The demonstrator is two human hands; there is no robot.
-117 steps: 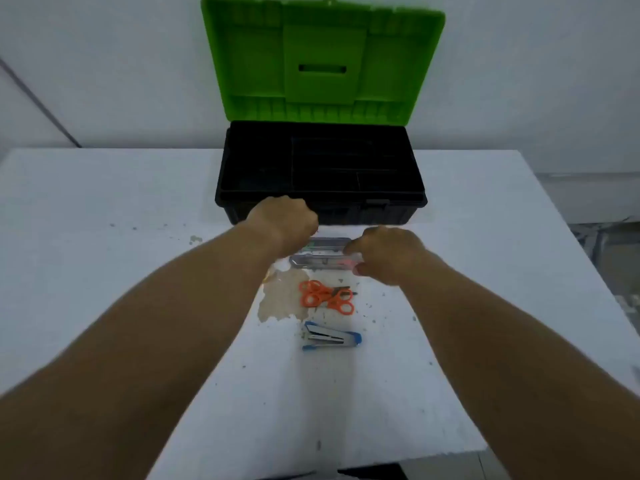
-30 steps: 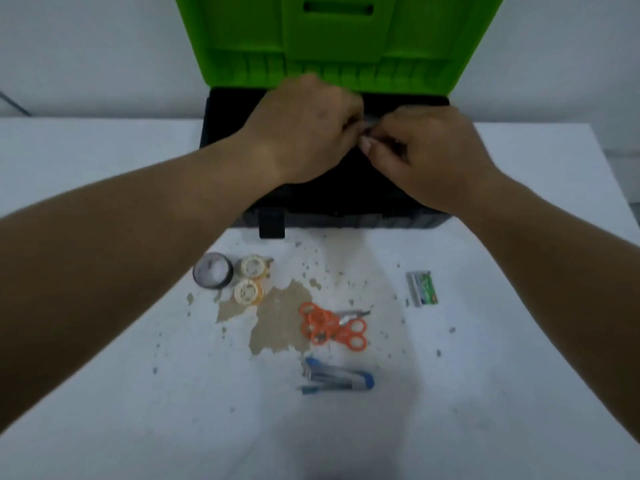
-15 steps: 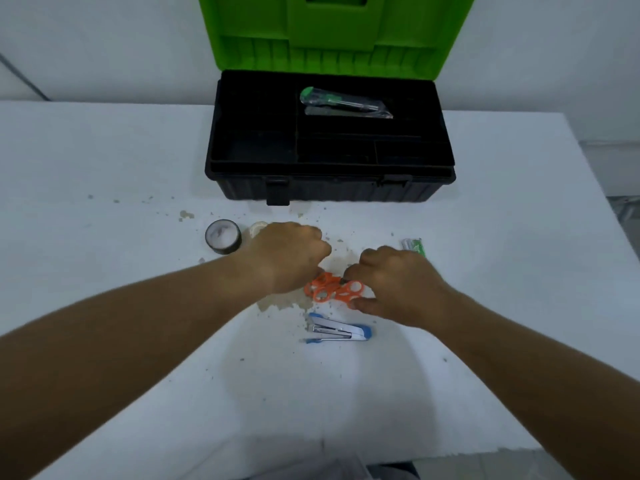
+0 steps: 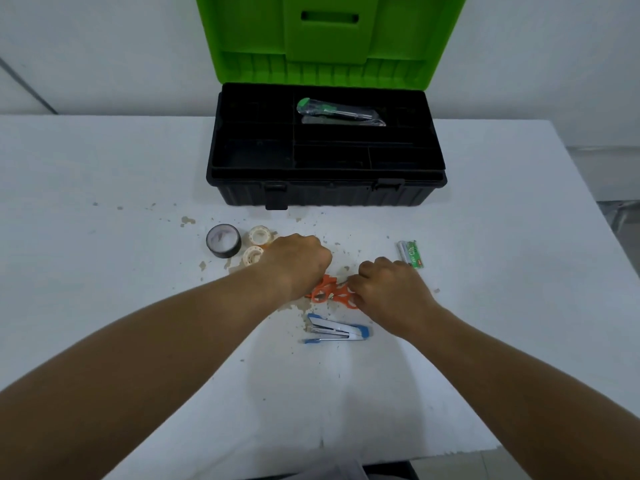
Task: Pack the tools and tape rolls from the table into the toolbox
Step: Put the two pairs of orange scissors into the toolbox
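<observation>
Single view, head-mounted, wide-angle. Looks forward and steeply down from above the near edge of the white table [image 4: 104,174]. Both forearms enter from the bottom corners and converge mid-frame; left hand [image 4: 298,263] and right hand [image 4: 389,289] sit near the centre, fairly close to the lens. The open toolbox [image 4: 325,194] lies beyond them, facing the camera, its green lid [image 4: 329,43] cut off by the top edge. Wall fills the upper background. Straight edges bow slightly toward the frame borders. No second view to compare overlap.
</observation>
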